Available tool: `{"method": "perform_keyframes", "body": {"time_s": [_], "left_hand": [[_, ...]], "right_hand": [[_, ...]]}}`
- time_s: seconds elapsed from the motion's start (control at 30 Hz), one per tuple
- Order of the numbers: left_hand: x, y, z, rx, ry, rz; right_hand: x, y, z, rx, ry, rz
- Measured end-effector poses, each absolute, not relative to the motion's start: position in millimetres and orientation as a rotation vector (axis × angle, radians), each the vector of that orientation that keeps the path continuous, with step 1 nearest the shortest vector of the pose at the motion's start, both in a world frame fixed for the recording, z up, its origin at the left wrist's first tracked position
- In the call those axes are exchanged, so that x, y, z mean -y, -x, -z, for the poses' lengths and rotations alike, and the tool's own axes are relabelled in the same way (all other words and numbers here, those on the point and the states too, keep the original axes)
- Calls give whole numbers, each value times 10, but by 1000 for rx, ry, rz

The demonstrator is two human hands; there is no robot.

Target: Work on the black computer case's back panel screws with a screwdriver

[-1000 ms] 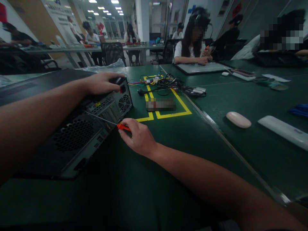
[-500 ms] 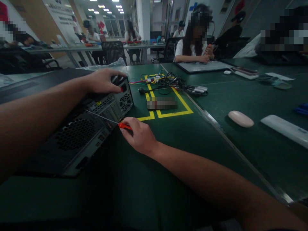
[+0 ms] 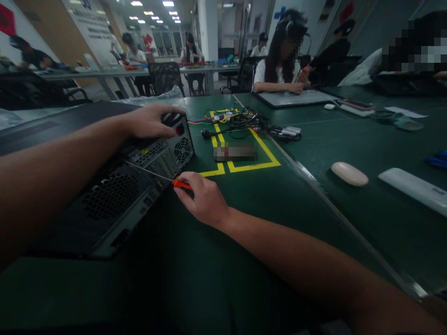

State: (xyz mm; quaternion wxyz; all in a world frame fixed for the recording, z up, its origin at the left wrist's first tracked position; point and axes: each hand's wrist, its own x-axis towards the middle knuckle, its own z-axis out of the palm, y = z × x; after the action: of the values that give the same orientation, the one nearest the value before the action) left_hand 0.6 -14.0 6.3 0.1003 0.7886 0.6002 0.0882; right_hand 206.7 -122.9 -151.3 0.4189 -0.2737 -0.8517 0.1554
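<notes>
A black computer case point(image 3: 115, 195) lies on its side on the green table point(image 3: 244, 242), its rear panel facing me. My left hand point(image 3: 150, 122) rests on the case's top far corner, fingers curled over the edge beside a small round fan grille point(image 3: 182, 150). My right hand point(image 3: 204, 199) is closed round the orange handle of a screwdriver point(image 3: 180, 184). Its thin metal shaft runs left to the rear panel, and the tip meets the panel near the slot covers.
A yellow taped rectangle point(image 3: 244, 164) marks the table beyond the case, with a tangle of cables point(image 3: 244, 120) at its far end. To the right lie a pale mouse point(image 3: 349, 173) and a white keyboard point(image 3: 414, 190). Other people sit working at the far tables.
Both hands and the screwdriver stay in nearly the same place on the case. Only the view shifts slightly.
</notes>
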Motion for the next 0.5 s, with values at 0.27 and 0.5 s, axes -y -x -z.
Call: {"method": "perform_keyframes", "body": {"time_s": [0.27, 0.5], "left_hand": [[149, -21, -28, -1798, -2337, -303], [79, 30, 5, -1776, -2371, -325]], "right_hand": [[1235, -2067, 1505, 2126, 685, -404], [1243, -2058, 1517, 2100, 682, -422]]}}
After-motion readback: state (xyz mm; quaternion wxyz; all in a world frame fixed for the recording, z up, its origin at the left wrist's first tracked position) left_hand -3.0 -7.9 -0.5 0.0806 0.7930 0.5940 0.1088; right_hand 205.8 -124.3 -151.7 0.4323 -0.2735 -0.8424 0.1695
